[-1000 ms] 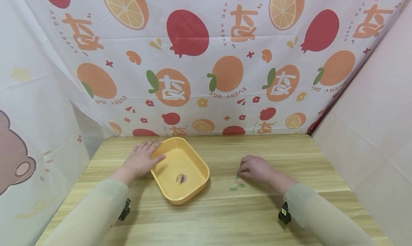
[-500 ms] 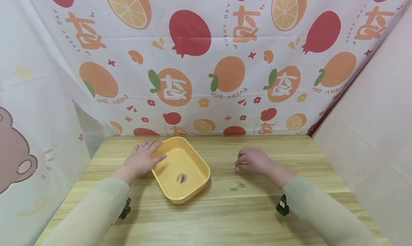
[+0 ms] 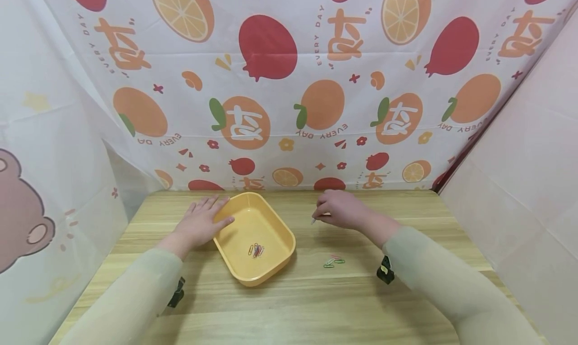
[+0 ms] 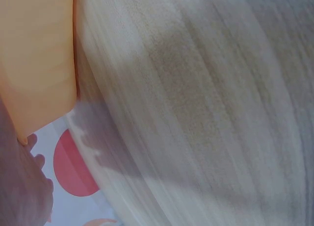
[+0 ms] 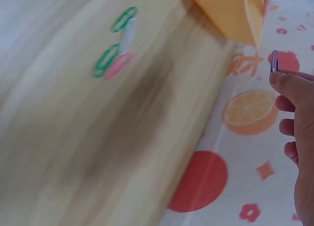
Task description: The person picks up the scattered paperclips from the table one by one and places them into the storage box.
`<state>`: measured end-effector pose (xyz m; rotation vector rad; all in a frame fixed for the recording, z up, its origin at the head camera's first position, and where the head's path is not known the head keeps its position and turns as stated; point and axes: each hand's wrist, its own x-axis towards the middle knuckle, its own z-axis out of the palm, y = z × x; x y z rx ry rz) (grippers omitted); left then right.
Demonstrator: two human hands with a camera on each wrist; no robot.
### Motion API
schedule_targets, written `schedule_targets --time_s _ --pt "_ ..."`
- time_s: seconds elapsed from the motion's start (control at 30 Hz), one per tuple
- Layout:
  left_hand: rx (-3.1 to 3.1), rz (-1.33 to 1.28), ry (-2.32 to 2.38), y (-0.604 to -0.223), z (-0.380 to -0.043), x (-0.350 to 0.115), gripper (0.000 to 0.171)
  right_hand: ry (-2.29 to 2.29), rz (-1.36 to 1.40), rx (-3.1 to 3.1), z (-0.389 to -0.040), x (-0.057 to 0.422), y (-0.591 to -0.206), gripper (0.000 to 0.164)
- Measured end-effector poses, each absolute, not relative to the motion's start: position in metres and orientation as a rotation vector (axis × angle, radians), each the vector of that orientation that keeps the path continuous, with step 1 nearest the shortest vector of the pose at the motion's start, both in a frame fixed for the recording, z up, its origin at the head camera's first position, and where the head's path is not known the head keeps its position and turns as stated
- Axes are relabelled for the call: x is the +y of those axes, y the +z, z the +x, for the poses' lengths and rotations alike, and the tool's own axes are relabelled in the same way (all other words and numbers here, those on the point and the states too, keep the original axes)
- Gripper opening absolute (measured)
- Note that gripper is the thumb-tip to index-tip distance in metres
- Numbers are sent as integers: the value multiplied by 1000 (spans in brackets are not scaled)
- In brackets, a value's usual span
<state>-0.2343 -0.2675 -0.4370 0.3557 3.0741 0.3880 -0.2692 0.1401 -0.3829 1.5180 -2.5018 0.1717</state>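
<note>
Between thumb and forefinger my right hand [image 3: 340, 209] pinches a blue paper clip [image 5: 275, 62], held above the table to the right of the tray. My left hand [image 3: 198, 224] rests on the left rim of a yellow tray [image 3: 285, 257], fingers spread and thumb over the inside. Several paper clips [image 3: 256, 250], some red, lie in a small heap on the tray's floor. Near my right hand, a loose group of paper clips stays on the table: green [image 5: 106, 60], pink [image 5: 118, 65] and white [image 5: 127, 37].
The wooden table [image 3: 289, 315] ends at a fruit-print cloth [image 3: 289, 109] hung along its back edge. Pale cloth [image 3: 524, 184] hangs on the right side, and another pale cloth [image 3: 67, 134] on the left.
My right hand has lifted a paper clip from the group on the table and moved with it up, away and leftward towards the tray. The left hand has stayed on the rim.
</note>
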Motion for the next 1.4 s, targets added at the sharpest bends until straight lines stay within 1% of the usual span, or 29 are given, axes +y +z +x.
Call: schedule_targets --time_s 0.17,0.33,0.7,0.97,1.23,1.4 --pt "3078 356 381 -437 -234 -268 75 163 1599 -2430 -266 118 -365 9" --pt "3074 358 377 -439 -236 -269 75 101 1663 -2393 -262 97 -359 9" --pt "3072 360 375 -439 -237 -269 75 23 1761 -2326 -258 59 -368 10" --pt "3065 353 372 -438 -237 -269 75 -202 1829 -2321 -254 26 -381 12" --pt "3068 353 375 -436 -236 -267 80 -379 1807 -2373 -250 -3 -397 15" --pt "3073 356 375 -436 -237 -267 76 -453 1781 -2448 -248 -16 -408 14"
